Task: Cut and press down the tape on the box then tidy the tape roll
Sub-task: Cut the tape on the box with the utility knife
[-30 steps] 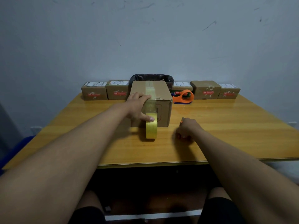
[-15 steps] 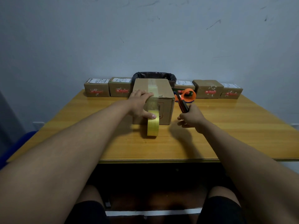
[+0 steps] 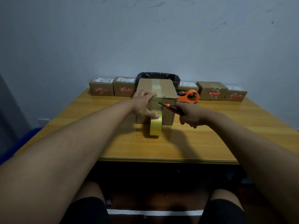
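Observation:
A brown cardboard box (image 3: 168, 89) stands in the middle of the wooden table (image 3: 210, 139), with a strip of yellowish tape running over its top and down its near face. The tape roll (image 3: 155, 125) stands on edge on the table in front of the box, still joined to that strip. My left hand (image 3: 143, 104) presses on the box's near top edge, thumb down on the tape just above the roll. My right hand (image 3: 191, 114) grips a black and orange utility knife (image 3: 171, 108), its blade tip touching the tape on the box's near face.
An orange tape dispenser (image 3: 190, 96) lies behind the box to the right. Several small labelled cardboard boxes (image 3: 102, 88) line the table's far edge against the wall. A bin with a black liner (image 3: 159, 75) sits behind the box. My knees show below the table's front edge.
My right hand picked the knife up from the table, lifted it and swung it left to the tape on the box's near face. My left hand has stayed on the box.

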